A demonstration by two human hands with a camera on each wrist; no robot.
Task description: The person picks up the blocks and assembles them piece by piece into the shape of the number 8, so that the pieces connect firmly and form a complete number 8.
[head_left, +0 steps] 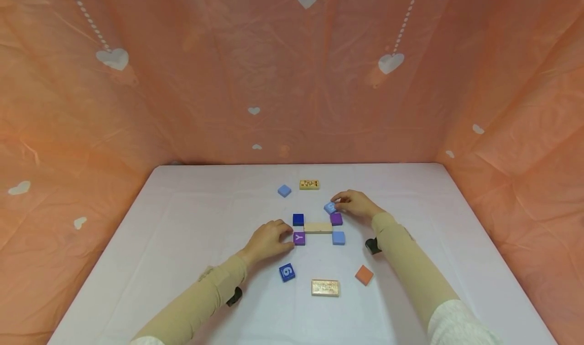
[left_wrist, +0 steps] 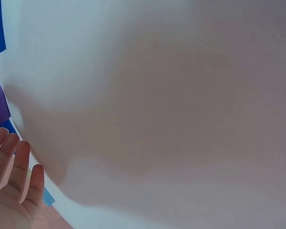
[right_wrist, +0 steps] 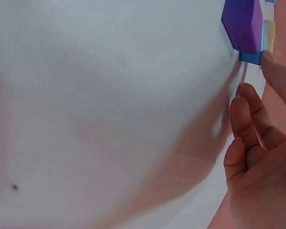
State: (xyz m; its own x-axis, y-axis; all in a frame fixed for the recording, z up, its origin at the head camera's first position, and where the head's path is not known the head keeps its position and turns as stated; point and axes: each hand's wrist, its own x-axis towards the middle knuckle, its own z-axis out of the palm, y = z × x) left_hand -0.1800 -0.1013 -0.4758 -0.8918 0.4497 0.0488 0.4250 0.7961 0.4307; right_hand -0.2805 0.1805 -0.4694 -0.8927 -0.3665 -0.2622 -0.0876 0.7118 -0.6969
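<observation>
My left hand (head_left: 269,239) is beside a purple tile marked Y (head_left: 299,238), thumb and forefinger at its left corners. In the left wrist view the other fingers (left_wrist: 21,164) are spread and fairly straight. My right hand (head_left: 358,204) pinches a light blue tile with a pale mark (head_left: 330,207) between thumb and forefinger, just above a plain purple tile (head_left: 336,219). A pale wooden block (head_left: 318,228) lies between the purple tiles, a dark blue tile (head_left: 298,219) and a plain light blue tile (head_left: 338,238), which stand at its corners.
A light blue tile (head_left: 284,191) and a gold patterned block (head_left: 309,184) lie farther back. Nearer are a blue tile marked 6 or 9 (head_left: 287,272), another gold block (head_left: 325,287) and an orange tile (head_left: 364,275). Orange curtains (head_left: 292,106) enclose the white table (head_left: 205,198).
</observation>
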